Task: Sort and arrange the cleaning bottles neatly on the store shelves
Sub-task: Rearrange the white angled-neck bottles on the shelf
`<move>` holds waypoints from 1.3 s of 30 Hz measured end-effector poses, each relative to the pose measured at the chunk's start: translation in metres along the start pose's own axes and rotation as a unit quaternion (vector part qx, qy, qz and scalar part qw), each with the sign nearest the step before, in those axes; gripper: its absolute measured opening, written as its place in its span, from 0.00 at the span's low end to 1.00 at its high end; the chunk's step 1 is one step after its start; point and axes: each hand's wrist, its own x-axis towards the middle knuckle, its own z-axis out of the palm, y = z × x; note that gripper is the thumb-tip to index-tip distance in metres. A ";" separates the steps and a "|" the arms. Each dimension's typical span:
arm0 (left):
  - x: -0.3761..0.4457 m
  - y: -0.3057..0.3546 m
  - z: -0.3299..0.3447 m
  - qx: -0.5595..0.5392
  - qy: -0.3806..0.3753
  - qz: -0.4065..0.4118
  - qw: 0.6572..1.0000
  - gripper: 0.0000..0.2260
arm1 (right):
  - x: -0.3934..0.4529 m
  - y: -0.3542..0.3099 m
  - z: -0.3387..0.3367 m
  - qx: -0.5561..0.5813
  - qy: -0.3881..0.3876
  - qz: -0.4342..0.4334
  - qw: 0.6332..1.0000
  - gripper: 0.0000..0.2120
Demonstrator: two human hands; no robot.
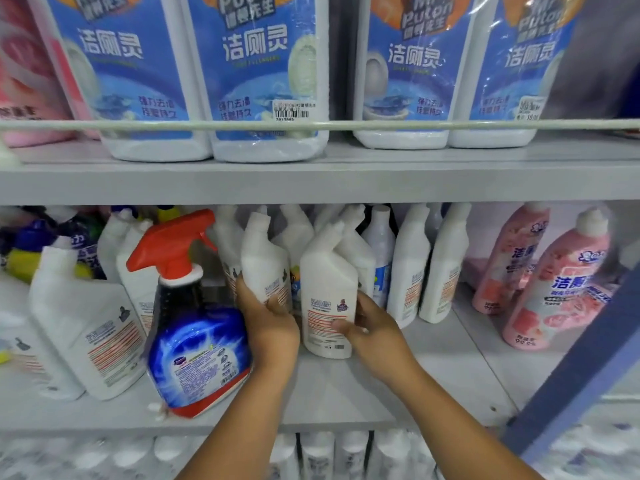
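Note:
On the middle shelf (346, 393) stand several white angled-neck toilet cleaner bottles. My left hand (270, 327) grips one white bottle (263, 265), upright, its back label toward me. My right hand (374, 330) holds a second white bottle (327, 292), which stands on the shelf just right of the first. More white bottles (408, 265) fill the row behind and to the right. A blue spray bottle with a red trigger (194, 327) leans close to my left wrist.
Two large white bottles (86, 327) lean at the left front. Pink bottles (554, 289) stand at the right. Blue-labelled twin packs (263, 74) fill the upper shelf behind a rail (311, 125). A blue upright (581, 368) crosses the right. More white bottles (346, 455) sit below.

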 end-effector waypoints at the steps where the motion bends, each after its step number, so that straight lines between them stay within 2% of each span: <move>1: 0.001 0.000 -0.001 -0.003 -0.002 -0.010 1.000 0.34 | 0.001 0.000 0.004 -0.004 0.003 -0.001 1.000 0.23; 5: -0.036 0.011 -0.014 0.029 -0.039 0.045 0.998 0.34 | 0.010 -0.013 0.014 -0.013 -0.020 0.008 1.000 0.19; 7: -0.060 0.020 -0.019 0.046 -0.050 0.109 0.992 0.35 | 0.014 -0.021 0.022 -0.059 -0.056 0.000 0.997 0.15; 9: -0.071 0.024 -0.024 0.042 -0.052 0.197 0.978 0.33 | 0.015 -0.019 0.027 -0.083 -0.062 0.001 0.995 0.14; 11: -0.068 0.027 -0.026 0.028 -0.071 0.265 0.961 0.26 | 0.012 -0.016 0.019 -0.092 -0.002 0.001 0.996 0.09; 13: -0.061 0.036 -0.025 0.008 -0.116 0.295 0.948 0.18 | 0.006 -0.015 -0.002 -0.069 0.111 -0.016 0.991 0.06; 15: -0.054 0.047 -0.016 0.009 -0.141 0.323 0.936 0.17 | 0.000 -0.020 -0.028 -0.010 0.213 -0.039 0.976 0.04; 17: -0.047 0.061 0.001 0.021 -0.147 0.342 0.928 0.19 | 0.002 -0.027 -0.053 -0.008 0.291 -0.067 0.954 0.05; 20: -0.028 0.089 0.033 0.067 -0.195 0.262 0.943 0.31 | 0.020 -0.036 -0.082 -0.067 0.340 -0.102 0.933 0.13; 23: -0.009 0.105 0.056 0.121 -0.225 0.174 0.951 0.34 | 0.040 -0.045 -0.093 -0.101 0.268 -0.082 0.955 0.25; 25: -0.003 0.107 0.063 0.178 -0.205 0.177 0.946 0.27 | 0.052 -0.047 -0.091 -0.136 0.219 -0.082 0.963 0.28; 27: -0.004 0.107 0.064 0.210 -0.196 0.193 0.938 0.22 | 0.060 -0.046 -0.089 -0.172 0.216 -0.087 0.957 0.28; 31: -0.015 0.107 0.051 0.179 -0.251 0.162 0.937 0.21 | 0.065 -0.044 -0.093 -0.229 0.243 -0.063 0.940 0.29; 33: -0.025 0.103 0.039 0.173 -0.266 0.178 0.932 0.19 | 0.061 -0.042 -0.096 -0.225 0.210 -0.067 0.949 0.30; 36: -0.045 0.095 0.011 0.141 -0.238 0.214 0.937 0.16 | 0.047 -0.040 -0.096 -0.146 0.105 -0.042 0.983 0.36; 39: -0.059 0.090 -0.023 0.111 -0.193 0.207 0.953 0.17 | 0.037 -0.039 -0.097 -0.169 0.093 -0.046 0.980 0.40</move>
